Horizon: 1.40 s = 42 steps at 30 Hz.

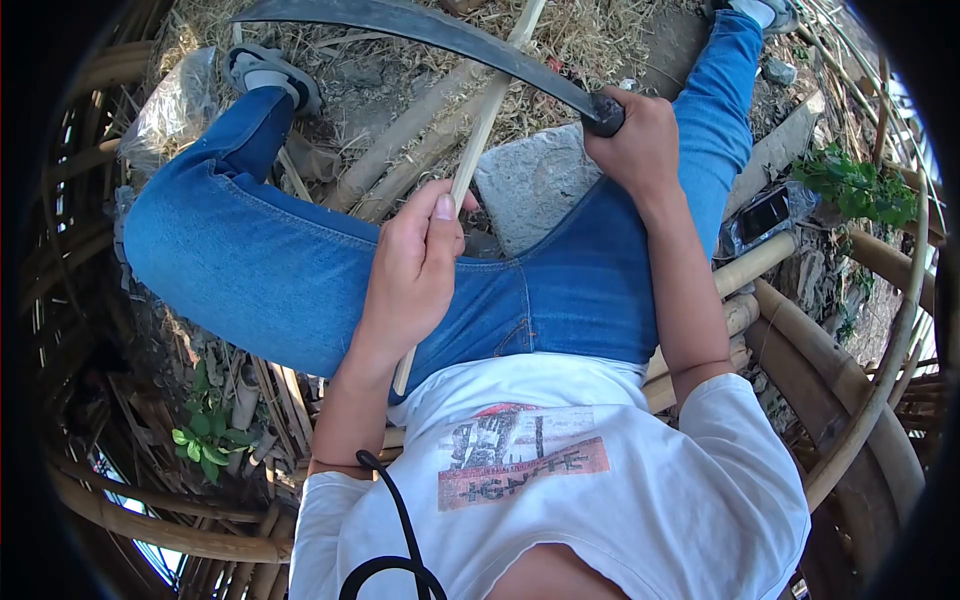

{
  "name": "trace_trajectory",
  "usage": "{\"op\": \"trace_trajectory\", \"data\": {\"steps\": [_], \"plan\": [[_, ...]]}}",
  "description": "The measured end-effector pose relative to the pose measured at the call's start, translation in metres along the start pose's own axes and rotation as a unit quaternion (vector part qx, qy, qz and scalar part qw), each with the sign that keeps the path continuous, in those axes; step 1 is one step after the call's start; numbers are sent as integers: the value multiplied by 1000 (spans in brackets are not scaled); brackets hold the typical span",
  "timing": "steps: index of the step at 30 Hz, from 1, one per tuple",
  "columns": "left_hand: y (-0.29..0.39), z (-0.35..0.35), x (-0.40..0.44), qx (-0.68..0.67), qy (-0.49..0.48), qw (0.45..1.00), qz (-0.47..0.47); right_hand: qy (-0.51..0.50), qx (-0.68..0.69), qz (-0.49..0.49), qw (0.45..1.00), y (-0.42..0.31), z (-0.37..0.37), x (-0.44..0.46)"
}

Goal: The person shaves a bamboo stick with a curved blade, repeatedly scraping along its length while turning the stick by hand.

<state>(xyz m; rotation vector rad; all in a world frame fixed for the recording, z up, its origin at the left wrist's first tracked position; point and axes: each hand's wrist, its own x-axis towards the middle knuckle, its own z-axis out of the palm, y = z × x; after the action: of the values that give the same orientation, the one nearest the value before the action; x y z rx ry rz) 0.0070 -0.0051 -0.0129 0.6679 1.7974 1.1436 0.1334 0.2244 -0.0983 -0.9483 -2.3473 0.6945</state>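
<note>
My left hand (415,250) is closed around a thin, pale bamboo strip (480,130), with the thumb lying along it. The strip slants from beside my hip, through the hand and out past the top edge of the view. My right hand (635,140) grips the dark handle of a large machete (430,32) with a long, curved blade. Its blade points left and crosses over the strip well beyond my left hand. Whether the edge touches the strip I cannot tell. Between my thighs sits a rough grey stone block (535,185), below the blade.
Bamboo poles (405,135) lie on the ground ahead, among straw and shavings (600,35). A phone (763,217) rests on plastic at the right, near more bamboo poles (760,262). A clear plastic bag (180,110) is at the left. Leafy plants (210,440) grow on both sides.
</note>
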Motion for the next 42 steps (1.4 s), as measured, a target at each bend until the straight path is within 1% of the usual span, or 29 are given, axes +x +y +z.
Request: {"op": "trace_trajectory", "data": {"steps": [2, 11, 14, 17, 20, 21, 25, 28, 29, 32, 33, 35, 39, 42], "plan": [[1, 0, -1, -8, -4, 1000, 0, -18, -24, 19, 999, 0, -4, 2], [5, 1, 0, -21, -11, 1000, 1, 44, -63, -19, 997, 3, -8, 3], [2, -2, -1, -46, -10, 999, -13, 12, -36, -47, 998, 1, -6, 4], [-1, -2, 1, -47, 9, 999, -23, -36, -33, -108, 993, -11, -3, -5], [1, -3, 2, -36, 27, 998, -40, -70, -30, -106, 991, -20, 3, -14], [3, -3, 0, -33, 31, 998, -49, -73, -17, -87, 993, -20, 4, -13], [8, 1, -4, -69, -21, 996, -51, 30, -48, -18, 998, 0, -4, 6], [8, -1, -5, -77, -34, 995, -58, 87, -91, 81, 989, 26, -8, 19], [8, -1, -4, -88, -31, 994, -56, 79, -86, 100, 988, 31, -13, 18], [8, 1, 0, -92, -19, 995, -29, 78, -31, 95, 992, 31, -15, 13], [9, 2, 1, -89, -15, 996, -17, 84, -9, 69, 994, 29, -13, 12], [8, 3, 3, -85, 1, 996, -21, 96, 35, 19, 995, 23, -6, 10], [7, 2, 4, -66, 30, 997, -26, 54, 74, -13, 996, 7, -3, 5], [3, 3, 6, -16, 48, 999, -13, 16, 94, -27, 995, -5, 1, -4]]}}
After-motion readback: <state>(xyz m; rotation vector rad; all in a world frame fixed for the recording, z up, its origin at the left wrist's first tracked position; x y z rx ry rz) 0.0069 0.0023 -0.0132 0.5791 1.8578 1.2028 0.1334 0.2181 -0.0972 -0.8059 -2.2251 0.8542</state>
